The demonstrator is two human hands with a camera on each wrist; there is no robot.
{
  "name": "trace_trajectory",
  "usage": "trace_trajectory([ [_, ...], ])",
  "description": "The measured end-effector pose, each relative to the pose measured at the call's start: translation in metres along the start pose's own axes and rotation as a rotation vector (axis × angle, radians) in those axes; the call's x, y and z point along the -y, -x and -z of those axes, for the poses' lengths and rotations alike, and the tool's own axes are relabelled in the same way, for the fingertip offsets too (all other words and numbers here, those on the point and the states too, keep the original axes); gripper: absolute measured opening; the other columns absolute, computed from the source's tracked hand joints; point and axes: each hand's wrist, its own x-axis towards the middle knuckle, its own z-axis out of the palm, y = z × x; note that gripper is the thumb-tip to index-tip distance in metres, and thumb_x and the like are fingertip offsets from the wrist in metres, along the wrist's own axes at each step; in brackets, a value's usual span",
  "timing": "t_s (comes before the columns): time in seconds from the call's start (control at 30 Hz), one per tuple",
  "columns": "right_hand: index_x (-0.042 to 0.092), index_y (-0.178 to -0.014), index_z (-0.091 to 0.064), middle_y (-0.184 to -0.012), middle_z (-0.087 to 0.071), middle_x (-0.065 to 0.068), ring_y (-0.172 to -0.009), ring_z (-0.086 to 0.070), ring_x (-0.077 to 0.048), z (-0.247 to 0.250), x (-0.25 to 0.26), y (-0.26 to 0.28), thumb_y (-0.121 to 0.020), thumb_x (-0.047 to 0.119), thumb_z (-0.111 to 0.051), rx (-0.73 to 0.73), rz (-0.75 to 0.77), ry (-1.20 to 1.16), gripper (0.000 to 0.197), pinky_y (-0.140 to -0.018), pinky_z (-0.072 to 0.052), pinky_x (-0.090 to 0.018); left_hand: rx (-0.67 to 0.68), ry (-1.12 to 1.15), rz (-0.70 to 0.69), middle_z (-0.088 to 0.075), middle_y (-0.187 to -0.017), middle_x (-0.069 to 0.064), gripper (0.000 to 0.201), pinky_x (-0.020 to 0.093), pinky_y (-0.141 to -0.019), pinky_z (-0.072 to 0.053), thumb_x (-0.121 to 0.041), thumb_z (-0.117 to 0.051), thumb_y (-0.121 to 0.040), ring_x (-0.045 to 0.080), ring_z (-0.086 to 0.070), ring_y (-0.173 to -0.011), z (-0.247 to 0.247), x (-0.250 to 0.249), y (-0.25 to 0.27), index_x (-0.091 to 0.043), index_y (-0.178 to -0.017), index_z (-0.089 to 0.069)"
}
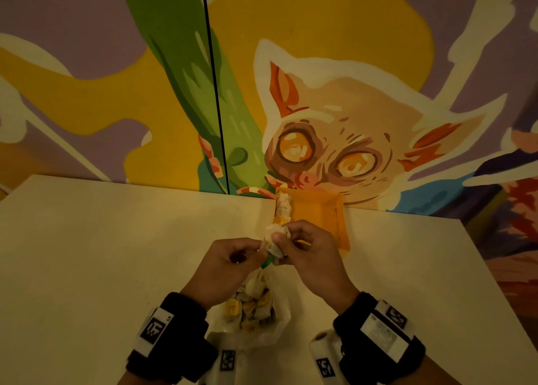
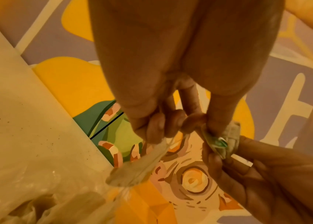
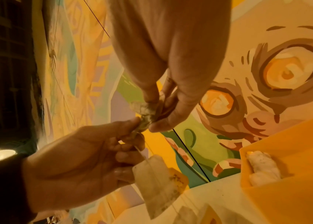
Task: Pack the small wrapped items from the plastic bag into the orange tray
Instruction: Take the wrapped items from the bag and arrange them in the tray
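one row of items point(image 1: 283, 210) sits in the tray point(image 1: 334, 212) — bag point(image 1: 253, 312) mostly full. my left hand point(image 1: 230, 265) and right hand point(image 1: 305, 253) both pinch one item point(image 1: 275, 240).

Readable text: none can be made out in any view.
Wrist bands point(image 1: 163, 330): black-and-white square code markers are carried; no letters or numbers can be read on them.
Wrapped items point(image 1: 273, 240): green and yellow patches are seen, too blurred to read.
Wall painting point(image 1: 334, 140): an animal figure only, no writing.
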Motion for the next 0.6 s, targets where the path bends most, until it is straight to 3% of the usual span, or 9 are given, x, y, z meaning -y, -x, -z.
trace_trajectory([
  [0.13, 0.008, -0.095, -0.069, -0.093, -0.071, -0.005, -0.085, -0.072, -0.018, -0.002, -0.003, 0.004, -0.083, 0.016, -0.072, 0.063, -0.064, 0.018, 0.014, -0.067, -0.061, -0.034, -0.036, -0.058, -0.004, -0.075, -0.077, -0.008, 0.02, 0.016, -0.064, -0.048, -0.009, -0.064, -0.09, 0.003, -0.065, -0.069, 0.001, 0.005, -0.004, -0.024, -0.086, -0.077],
  [0.27, 0.014, -0.09, -0.07, -0.085, -0.072, -0.003, -0.076, -0.071, -0.017, 0.01, -0.003, 0.0, -0.086, 0.01, -0.069, 0.086, -0.073, 0.067, 0.006, -0.065, -0.06, -0.031, -0.079, -0.136, -0.014, -0.07, -0.07, -0.012, 0.014, 0.013, -0.067, -0.048, -0.015, -0.068, -0.088, 0.004, -0.062, -0.069, 0.006, 0.006, -0.007, -0.028, -0.089, -0.074],
  [0.43, 0.016, -0.087, -0.07, -0.078, -0.072, 0.006, -0.068, -0.069, -0.012, 0.026, 0.002, -0.005, -0.087, 0.008, -0.069, 0.048, -0.031, 0.126, 0.008, -0.062, -0.058, -0.028, -0.074, -0.183, -0.006, -0.054, -0.058, -0.006, 0.031, 0.005, -0.058, -0.041, -0.006, -0.077, -0.079, 0.006, -0.06, -0.063, 0.02, 0.007, -0.008, -0.024, -0.102, -0.068],
  [0.6, 0.014, -0.087, -0.069, -0.073, -0.072, 0.008, -0.064, -0.067, -0.009, 0.038, 0.019, -0.008, -0.087, 0.008, -0.067, 0.005, 0.049, 0.07, 0.006, -0.063, -0.057, -0.025, -0.052, -0.153, 0.044, -0.051, -0.061, -0.001, 0.026, 0.012, -0.053, -0.044, 0.003, -0.071, -0.081, 0.003, -0.051, -0.05, 0.022, 0.021, -0.008, -0.014, -0.1, -0.069],
])
